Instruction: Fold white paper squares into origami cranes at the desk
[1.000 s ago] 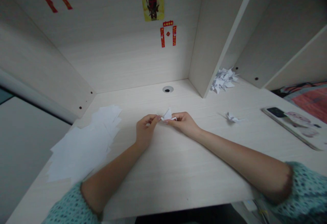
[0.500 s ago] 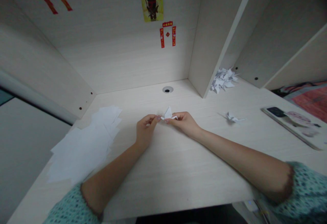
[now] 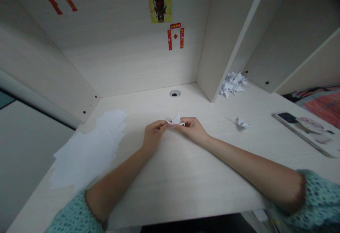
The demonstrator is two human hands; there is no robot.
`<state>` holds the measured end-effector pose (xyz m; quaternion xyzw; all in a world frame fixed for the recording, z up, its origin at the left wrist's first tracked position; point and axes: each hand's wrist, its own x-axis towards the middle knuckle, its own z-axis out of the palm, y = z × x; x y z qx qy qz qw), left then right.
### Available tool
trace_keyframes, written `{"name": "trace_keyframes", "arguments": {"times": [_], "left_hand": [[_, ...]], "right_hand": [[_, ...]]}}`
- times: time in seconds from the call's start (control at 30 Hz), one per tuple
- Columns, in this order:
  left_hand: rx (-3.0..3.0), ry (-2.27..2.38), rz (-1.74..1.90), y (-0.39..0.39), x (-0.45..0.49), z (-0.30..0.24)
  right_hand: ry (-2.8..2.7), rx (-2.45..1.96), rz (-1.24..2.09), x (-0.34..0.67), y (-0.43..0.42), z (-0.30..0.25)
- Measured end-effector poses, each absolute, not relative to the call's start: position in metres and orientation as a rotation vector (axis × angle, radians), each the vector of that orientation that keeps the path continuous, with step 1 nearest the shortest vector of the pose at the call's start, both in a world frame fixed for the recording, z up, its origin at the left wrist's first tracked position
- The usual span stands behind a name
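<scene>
A small white paper crane (image 3: 176,120) is held between my two hands over the middle of the desk, one wing pointing up. My left hand (image 3: 154,135) pinches its left side between thumb and forefinger. On the other side, my right hand (image 3: 193,129) grips the crane's body with thumb and fingers, and a thin bent point sticks out beside the fingertips. The fingers partly hide the lower folds. Another folded paper crane (image 3: 242,123) lies on the desk to the right of my right hand.
Loose white paper sheets (image 3: 85,155) lie spread at the left. A heap of folded paper cranes (image 3: 233,83) sits behind the upright panel (image 3: 216,49). At the right lies a phone (image 3: 305,132) in a patterned case. A round cable hole (image 3: 175,94) is at the back of the desk.
Both hands have shifted very slightly with the crane. The raised wing now looks lower and tilted to the right, and the left fingertips have closed in nearer its body.
</scene>
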<state>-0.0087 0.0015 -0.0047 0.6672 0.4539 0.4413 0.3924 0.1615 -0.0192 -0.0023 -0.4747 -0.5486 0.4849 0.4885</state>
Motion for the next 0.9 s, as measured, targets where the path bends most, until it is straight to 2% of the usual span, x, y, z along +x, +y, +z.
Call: {"name": "trace_keyframes", "arguments": {"times": [0.37,0.63,0.9], "left_hand": [[1.613,1.159,1.135,0.004,-0.008,-0.006],[1.605,1.133,1.081,0.005,-0.009,-0.007],[1.653,1.147,1.065,0.004,-0.008,-0.008]], "right_hand": [[-1.281,-1.058,1.094,0.167,-0.009,-0.008],[-1.243,-1.018,1.156,0.172,-0.007,-0.006],[-1.366,-1.122,0.905,0.171,-0.008,-0.011]]}}
